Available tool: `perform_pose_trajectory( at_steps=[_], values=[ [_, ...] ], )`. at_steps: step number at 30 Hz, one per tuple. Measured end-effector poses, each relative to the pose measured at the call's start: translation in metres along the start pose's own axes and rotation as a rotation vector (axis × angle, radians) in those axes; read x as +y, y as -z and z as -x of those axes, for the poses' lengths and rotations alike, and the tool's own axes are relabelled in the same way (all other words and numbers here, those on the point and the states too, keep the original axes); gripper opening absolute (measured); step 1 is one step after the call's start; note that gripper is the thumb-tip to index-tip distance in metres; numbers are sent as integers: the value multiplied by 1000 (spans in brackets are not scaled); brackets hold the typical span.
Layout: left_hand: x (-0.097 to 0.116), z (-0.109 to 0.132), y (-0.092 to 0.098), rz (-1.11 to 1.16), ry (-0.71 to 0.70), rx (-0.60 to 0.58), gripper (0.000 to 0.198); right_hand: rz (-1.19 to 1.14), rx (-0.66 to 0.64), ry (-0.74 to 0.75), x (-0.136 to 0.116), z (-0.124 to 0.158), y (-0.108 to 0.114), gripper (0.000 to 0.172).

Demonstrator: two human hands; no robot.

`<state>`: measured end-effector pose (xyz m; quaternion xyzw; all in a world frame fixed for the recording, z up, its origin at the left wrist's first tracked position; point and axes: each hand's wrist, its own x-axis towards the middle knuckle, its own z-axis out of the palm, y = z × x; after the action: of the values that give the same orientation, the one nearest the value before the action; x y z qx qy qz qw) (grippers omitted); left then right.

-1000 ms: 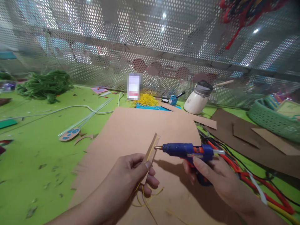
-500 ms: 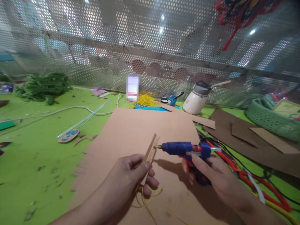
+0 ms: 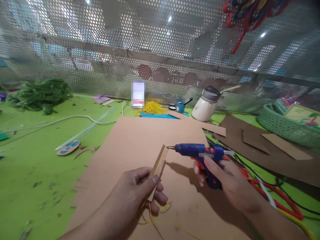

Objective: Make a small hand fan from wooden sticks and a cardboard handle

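My left hand pinches a narrow tan cardboard strip upright over a large tan sheet, and thin yellow threads hang from below the fingers. In my right hand is a blue hot glue gun with an orange trigger, gripped by the handle. Its metal nozzle touches the top end of the strip.
Green table with scraps. Green yarn pile at far left, white cable, yellow thread heap, small blue pot, white jar, green basket, brown cardboard, red and black cords at right. Perforated metal wall behind.
The glue gun's nozzle has risen from the strip's upper side to its top end. The view has shifted slightly; both hands keep their grips.
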<state>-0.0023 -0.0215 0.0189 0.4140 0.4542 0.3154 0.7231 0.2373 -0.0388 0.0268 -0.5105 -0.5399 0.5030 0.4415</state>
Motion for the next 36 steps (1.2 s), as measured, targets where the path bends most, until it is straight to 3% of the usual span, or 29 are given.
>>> perform_pose_trajectory(
  at_steps=[12, 36],
  values=[
    [4, -1, 2, 1, -8, 4, 24, 103, -63, -70, -12, 13, -12, 44],
    [4, 0, 0, -16, -1, 11, 25, 22, 19, 24, -6, 2, -4, 40]
  ],
)
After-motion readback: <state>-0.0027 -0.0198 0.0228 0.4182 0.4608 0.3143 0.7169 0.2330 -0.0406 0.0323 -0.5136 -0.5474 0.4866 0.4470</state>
